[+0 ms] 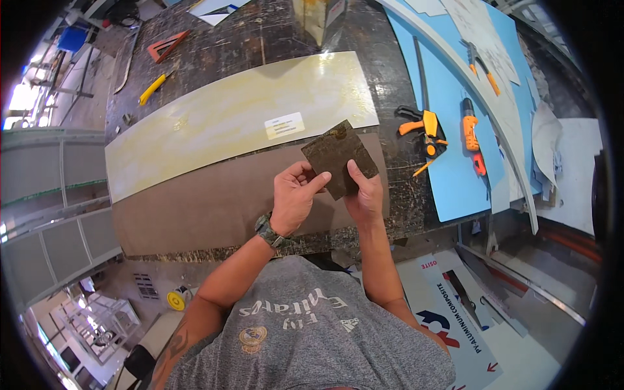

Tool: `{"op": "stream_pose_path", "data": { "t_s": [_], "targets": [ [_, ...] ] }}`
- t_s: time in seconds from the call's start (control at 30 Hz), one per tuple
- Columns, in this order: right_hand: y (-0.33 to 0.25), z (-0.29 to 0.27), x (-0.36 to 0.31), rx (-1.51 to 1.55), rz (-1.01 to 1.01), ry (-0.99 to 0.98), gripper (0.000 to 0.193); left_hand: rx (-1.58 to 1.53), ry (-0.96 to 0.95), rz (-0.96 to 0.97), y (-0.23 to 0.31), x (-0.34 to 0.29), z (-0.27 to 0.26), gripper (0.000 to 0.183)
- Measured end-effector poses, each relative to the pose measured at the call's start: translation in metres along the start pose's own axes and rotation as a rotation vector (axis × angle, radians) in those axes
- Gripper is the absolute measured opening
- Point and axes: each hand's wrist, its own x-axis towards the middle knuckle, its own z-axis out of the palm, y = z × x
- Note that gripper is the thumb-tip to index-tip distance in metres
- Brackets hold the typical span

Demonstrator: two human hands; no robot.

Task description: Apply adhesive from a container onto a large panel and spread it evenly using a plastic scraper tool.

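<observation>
Nearest, a person in a grey shirt point(292, 286) stands at a dark, scuffed bench point(404, 195), seen from above with both bare forearms reaching forward. A camouflage-patterned watch point(268, 231) is on the left wrist.

Both hands hold a dark brown square point(338, 153), tilted so that one corner points away from the person. The left hand point(296, 200) grips its lower left side, thumb on the upper face and fingers curled at the edge. The right hand point(365, 194) is closed on the lower right side, thumb flat on the face; most of its fingers are hidden beneath. The square is in front of the person, above the right part of a long brown panel point(195, 218) that lies along the bench's near edge.

Just beyond that panel lies a pale yellow panel point(227, 114) with a curved far edge and a white label point(285, 125) on it. To the right are a pencil point(422, 169), a yellow and black clamp point(427, 130) and a blue sheet point(448, 195). On the sheet lie an orange and black drill point(470, 127) and a long curved strip point(528, 195).

Farther off, at left, lie a yellow knife point(153, 89) and, beyond it, an orange-red set square point(168, 47). A yellowish, see-through block point(318, 19) stands at the top, partly cut off.
</observation>
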Motion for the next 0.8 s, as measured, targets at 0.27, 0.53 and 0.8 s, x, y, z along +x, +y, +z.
{"op": "stream_pose_path", "data": {
  "t_s": [0.27, 0.53, 0.8],
  "targets": [
    [0.004, -0.011, 0.004, -0.133, 0.155, -0.192, 0.023, 0.101, 0.039, -0.003, 0.023, -0.024, -0.047, 0.012],
    [0.026, 0.013, -0.009, -0.43, 0.277, -0.298, 0.024, -0.052, 0.025, -0.079, 0.031, -0.047, -0.076, 0.016],
    [0.045, 0.037, -0.032, -0.424, 0.248, -0.239, 0.028, 0.004, 0.092, 0.038, 0.025, -0.073, -0.091, 0.023]
  ]
}}
